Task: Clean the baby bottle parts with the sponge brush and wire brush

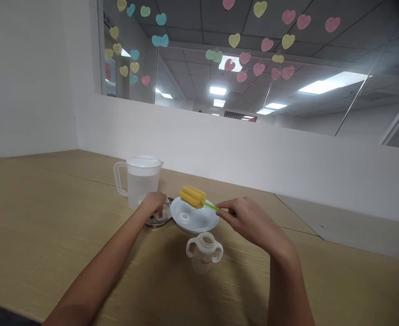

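My right hand (248, 218) is closed around the green handle of a bottle brush with a yellow sponge head (193, 196). That sponge head is above a white bowl (199, 227), in which a small white ring-shaped piece (184, 218) lies. Over a round metal tray (156, 223), my left hand (154, 203) reaches down with its fingers bent together around a clear or whitish piece that I cannot make out. Just in front of the bowl stands a lidless baby bottle (204, 256) with two white handles and red lettering.
A lidded translucent pitcher (143, 176) stands behind my left hand, its handle facing left. The wooden table (134, 290) meets a white wall (199, 140) at the back. Heart-shaped notes are stuck on the window (192, 68) above.
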Motion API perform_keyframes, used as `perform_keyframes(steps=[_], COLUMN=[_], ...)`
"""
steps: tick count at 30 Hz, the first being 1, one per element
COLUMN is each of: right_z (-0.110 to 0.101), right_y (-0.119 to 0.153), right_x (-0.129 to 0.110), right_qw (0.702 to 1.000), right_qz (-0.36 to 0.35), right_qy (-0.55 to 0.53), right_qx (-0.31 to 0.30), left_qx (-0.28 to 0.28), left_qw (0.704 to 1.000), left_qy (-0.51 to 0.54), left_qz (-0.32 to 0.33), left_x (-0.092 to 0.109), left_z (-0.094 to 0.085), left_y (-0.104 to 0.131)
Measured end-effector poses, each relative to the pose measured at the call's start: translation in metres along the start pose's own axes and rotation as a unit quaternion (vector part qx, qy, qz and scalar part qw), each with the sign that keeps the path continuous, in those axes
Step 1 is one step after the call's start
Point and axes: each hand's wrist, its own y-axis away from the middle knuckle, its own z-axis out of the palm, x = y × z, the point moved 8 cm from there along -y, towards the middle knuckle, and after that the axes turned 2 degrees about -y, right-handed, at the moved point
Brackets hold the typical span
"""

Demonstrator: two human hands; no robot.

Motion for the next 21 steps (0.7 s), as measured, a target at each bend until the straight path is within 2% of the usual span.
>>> perform_keyframes(steps=[7, 17, 21], right_z=[-0.001, -0.001, -0.001], right_y=[0.001, 0.001, 0.001], right_x=[-0.001, 0.0, 0.0], right_qw=[1.0, 1.0, 1.0], right_qz=[-0.002, -0.001, 0.0], right_qy=[-0.005, -0.002, -0.004], right_qx=[-0.003, 0.002, -0.004], left_qx=[0.064, 0.092, 0.101], left_qw=[0.998, 0.995, 0.994], left_qy=[-0.011, -0.015, -0.016], left_qz=[0.014, 0.036, 0.036], left_x=[0.01, 0.022, 0.019], left_z=[-0.003, -0.002, -0.01], left_y=[-0.005, -0.004, 0.003])
